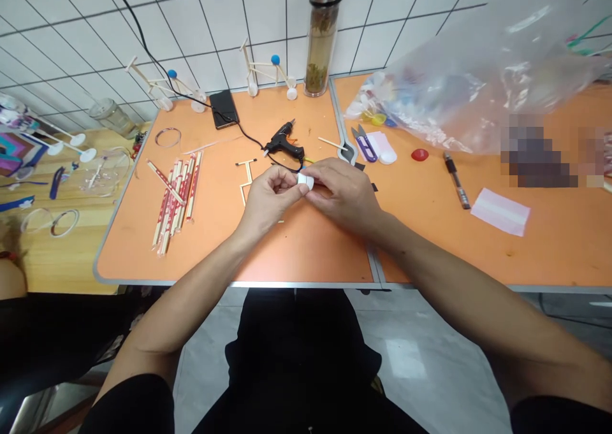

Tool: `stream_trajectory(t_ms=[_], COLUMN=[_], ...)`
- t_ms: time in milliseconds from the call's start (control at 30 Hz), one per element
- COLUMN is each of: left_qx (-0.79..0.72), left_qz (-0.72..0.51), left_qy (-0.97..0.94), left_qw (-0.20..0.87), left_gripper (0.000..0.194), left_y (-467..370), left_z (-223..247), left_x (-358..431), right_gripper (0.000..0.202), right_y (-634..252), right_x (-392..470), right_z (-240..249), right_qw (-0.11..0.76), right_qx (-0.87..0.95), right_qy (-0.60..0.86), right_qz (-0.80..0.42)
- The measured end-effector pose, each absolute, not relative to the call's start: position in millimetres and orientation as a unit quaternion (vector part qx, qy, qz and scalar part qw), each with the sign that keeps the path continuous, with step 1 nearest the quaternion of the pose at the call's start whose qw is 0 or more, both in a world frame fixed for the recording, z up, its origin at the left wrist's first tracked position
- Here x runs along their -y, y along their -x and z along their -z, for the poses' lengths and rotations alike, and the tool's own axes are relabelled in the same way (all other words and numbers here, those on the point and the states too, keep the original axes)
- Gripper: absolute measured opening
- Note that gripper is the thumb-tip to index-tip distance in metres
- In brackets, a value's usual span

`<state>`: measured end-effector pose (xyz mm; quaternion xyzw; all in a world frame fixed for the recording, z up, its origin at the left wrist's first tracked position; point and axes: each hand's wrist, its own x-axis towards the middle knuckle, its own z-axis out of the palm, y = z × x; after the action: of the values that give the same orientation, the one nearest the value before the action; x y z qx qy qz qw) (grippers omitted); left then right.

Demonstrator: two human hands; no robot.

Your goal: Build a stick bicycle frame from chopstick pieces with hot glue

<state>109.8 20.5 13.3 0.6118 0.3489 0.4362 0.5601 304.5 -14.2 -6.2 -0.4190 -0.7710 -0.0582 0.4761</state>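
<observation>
Over the orange table (pixel 306 255), a small white round piece (pixel 306 180), like a bottle cap, sits between both hands. My left hand (pixel 270 198) pinches its left side between thumb and finger. My right hand (pixel 342 188) grips the right side, its fingers partly covering the piece. A trace of blue shows just above the piece. Behind the hands lies a black hot glue gun (pixel 283 144) with a cord. Beside my left hand is a flat frame of thin wooden sticks (pixel 247 180), partly hidden.
Two stick bicycle models (pixel 262 71) with blue balls stand by the wall near a tea bottle (pixel 319 51). Wrapped chopsticks (pixel 176 195) lie left. Purple thread snips (pixel 364 146), a pen (pixel 456 180), pink paper (pixel 500 212) and a clear plastic bag (pixel 459 83) are right.
</observation>
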Motion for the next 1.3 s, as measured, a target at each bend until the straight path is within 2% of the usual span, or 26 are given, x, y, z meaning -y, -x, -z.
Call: stream_trajectory(t_ms=[100, 200, 367, 533, 733, 1067, 1300], left_qx=[-0.355, -0.415, -0.487, -0.511, -0.493, -0.476, -0.478], left_qz=[-0.432, -0.488, -0.496, -0.475, -0.408, -0.367, -0.361], left_qy=[-0.628, -0.615, -0.582, -0.601, -0.712, -0.763, -0.767], left_qw=[0.541, 0.460, 0.421, 0.390, 0.288, 0.239, 0.231], left_gripper=[0.045, 0.039, 0.030, 0.018, 0.004, 0.006, 0.010], left_y=[-85.8, -43.3, 16.1, 26.5, 18.0, 9.6, 7.6], left_z=[-24.4, -31.6, -13.7, 10.9, 9.2, 8.9, 9.7], left_x=[-22.2, -20.3, 2.1, 24.3, 34.4, 35.5, 32.1], right_gripper=[0.013, 0.014, 0.012, 0.012, 0.009, 0.008, 0.028], right_y=[-305.3, -305.0, -295.8, -279.7, -264.4, -248.6, -263.3], right_x=[15.7, 18.1, 19.6, 16.1, 15.7, 15.3, -5.2], right_z=[4.4, 2.4, -4.2, -10.8, -12.0, -10.8, 6.3], right_qw=[0.473, 0.463, 0.427, 0.380, 0.352, 0.301, 0.280], right_qx=[0.764, 0.761, 0.781, 0.807, 0.793, 0.784, 0.775], right_qy=[0.437, 0.455, 0.453, 0.438, 0.455, 0.503, 0.496], right_qz=[0.039, 0.011, -0.054, -0.115, -0.201, -0.203, -0.273])
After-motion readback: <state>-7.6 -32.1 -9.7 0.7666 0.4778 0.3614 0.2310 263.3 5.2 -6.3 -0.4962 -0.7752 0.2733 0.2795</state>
